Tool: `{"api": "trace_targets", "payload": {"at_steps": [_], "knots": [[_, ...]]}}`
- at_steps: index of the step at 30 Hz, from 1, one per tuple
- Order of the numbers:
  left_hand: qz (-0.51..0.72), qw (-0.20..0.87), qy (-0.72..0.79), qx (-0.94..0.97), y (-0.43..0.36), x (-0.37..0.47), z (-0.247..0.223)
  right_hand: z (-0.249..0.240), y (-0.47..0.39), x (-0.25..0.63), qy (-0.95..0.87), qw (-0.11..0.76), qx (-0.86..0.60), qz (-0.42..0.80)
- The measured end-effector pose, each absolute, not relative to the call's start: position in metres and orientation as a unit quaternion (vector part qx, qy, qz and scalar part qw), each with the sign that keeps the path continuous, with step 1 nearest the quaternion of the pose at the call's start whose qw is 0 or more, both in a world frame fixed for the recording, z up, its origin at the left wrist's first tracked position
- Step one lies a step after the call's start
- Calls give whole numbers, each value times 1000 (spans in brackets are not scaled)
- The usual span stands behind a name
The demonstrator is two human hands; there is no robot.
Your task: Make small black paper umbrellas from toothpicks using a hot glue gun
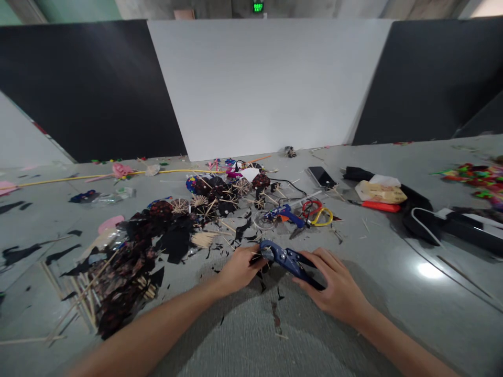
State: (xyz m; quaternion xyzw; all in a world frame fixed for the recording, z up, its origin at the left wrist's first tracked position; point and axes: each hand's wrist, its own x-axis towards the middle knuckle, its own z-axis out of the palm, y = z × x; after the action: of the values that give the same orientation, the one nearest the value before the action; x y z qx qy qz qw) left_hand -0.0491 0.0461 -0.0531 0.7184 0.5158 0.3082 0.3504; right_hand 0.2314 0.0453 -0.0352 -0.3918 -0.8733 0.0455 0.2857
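Observation:
In the head view, my right hand (334, 280) is wrapped round the handles of a dark blue hand cutter (288, 260) with a curved hook jaw. That jaw lies against the fingers of my left hand (239, 269). Pinched in the left fingers is a small dark bundle with thin sticks (256, 257), mostly hidden by the fingers and the cutter. Beyond the hands lie a blue glue gun (288, 213) and scissors with red and yellow handles (323, 217). Light wooden sticks (203, 239) and black scraps (175, 243) lie just left of them.
Dark crumpled material (118, 285) and loose sticks spread over the floor at left. Several stick-spoked pieces (240, 186) are piled in the middle. A phone (321, 177), a tissue pack (379, 192) and a red-handled tool (380, 206) lie at right. White and black panels (267, 89) stand behind.

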Motion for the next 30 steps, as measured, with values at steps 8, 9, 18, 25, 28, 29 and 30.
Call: {"api": "trace_targets", "payload": {"at_steps": [8,9,18,25,28,29,30], "knots": [[314,343,509,724,46,-48,-51,-36,46,232,-873,297,-383,51],[316,343,508,724,46,-48,-52,-36,46,232,-872,300,-382,52],[307,347,524,715,46,-47,-54,-38,47,230,-858,311,-397,98],[302,339,513,729,45,-46,-52,-42,48,230,-844,336,-403,113],[300,342,518,724,45,-47,-51,-42,50,232,-837,338,-411,128],[300,340,522,723,46,-47,-51,-41,50,232,-835,338,-414,132],[300,337,526,721,46,-47,-51,-40,51,232,-833,338,-417,133]]}}
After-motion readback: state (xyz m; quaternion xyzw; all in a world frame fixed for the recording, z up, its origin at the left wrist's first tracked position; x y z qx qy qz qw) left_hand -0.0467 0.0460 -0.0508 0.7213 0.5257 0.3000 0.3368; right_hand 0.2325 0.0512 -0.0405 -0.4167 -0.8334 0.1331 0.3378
